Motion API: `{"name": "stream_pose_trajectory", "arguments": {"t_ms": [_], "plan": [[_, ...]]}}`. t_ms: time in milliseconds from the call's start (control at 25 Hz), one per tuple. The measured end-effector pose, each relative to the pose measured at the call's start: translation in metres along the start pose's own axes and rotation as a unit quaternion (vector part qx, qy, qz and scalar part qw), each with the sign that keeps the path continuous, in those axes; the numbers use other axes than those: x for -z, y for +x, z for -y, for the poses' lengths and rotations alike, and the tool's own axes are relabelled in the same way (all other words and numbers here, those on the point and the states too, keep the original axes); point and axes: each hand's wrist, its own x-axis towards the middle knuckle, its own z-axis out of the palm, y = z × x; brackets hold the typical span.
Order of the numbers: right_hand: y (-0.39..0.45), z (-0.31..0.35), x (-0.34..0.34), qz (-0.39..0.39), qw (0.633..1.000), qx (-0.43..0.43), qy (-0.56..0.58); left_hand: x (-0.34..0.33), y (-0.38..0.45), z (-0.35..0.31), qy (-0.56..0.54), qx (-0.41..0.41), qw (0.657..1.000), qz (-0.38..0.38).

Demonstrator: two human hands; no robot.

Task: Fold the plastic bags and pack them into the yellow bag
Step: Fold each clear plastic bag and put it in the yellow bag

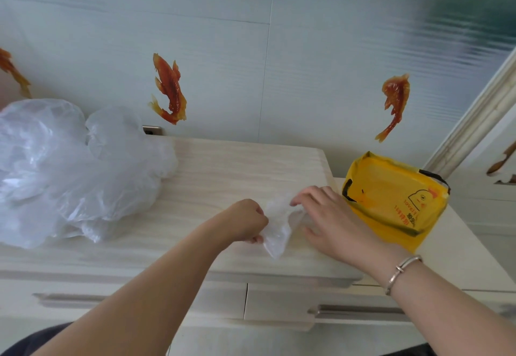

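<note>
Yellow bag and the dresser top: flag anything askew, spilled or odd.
The yellow bag lies at the top's right edge, partly hanging past it, so it might slip. Nothing looks spilled or torn. The loose bags are heaped at left, and both hands hold a small one.

Bag pile on desk far left; small folded bag btwn my hands, center; yellow bag right.
</note>
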Motion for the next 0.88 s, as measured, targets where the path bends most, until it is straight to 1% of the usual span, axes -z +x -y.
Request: {"name": "stream_pose_trajectory", "arguments": {"t_ms": [80, 160, 240, 320, 360, 400, 480, 560, 640, 760, 880], "plan": [[-0.012, 0.001, 0.002, 0.023, 0.999, 0.024, -0.013, -0.007, -0.006, -0.005, -0.084, 0.023, 0.996, 0.026], [-0.019, 0.004, 0.000, 0.044, 0.998, 0.038, -0.013, -0.014, -0.012, -0.009, -0.137, 0.045, 0.988, 0.051], [-0.024, 0.005, -0.001, 0.054, 0.997, 0.049, 0.000, -0.020, -0.017, -0.011, -0.193, 0.067, 0.977, 0.060], [-0.029, 0.006, -0.002, 0.063, 0.997, 0.038, 0.022, -0.022, -0.020, -0.013, -0.215, 0.069, 0.972, 0.069], [-0.031, 0.006, -0.001, 0.066, 0.997, 0.025, 0.037, -0.023, -0.021, -0.013, -0.198, 0.059, 0.976, 0.062], [-0.032, 0.006, -0.001, 0.067, 0.996, 0.008, 0.059, -0.023, -0.020, -0.011, -0.153, 0.037, 0.987, 0.040], [-0.034, 0.003, -0.002, 0.066, 0.990, -0.041, 0.114, -0.021, -0.016, -0.010, -0.037, -0.040, 0.998, -0.019], [-0.032, -0.002, -0.003, 0.065, 0.980, -0.083, 0.171, -0.022, -0.010, -0.007, 0.036, -0.107, 0.993, -0.039], [-0.030, -0.005, -0.003, 0.048, 0.962, -0.111, 0.243, -0.026, -0.002, -0.003, 0.093, -0.152, 0.983, -0.041], [-0.024, -0.007, -0.003, 0.002, 0.938, -0.149, 0.315, -0.036, 0.013, 0.004, 0.143, -0.164, 0.974, -0.067], [-0.016, -0.011, -0.008, -0.038, 0.919, -0.191, 0.343, -0.041, 0.025, 0.005, 0.105, -0.146, 0.975, -0.127]]}}
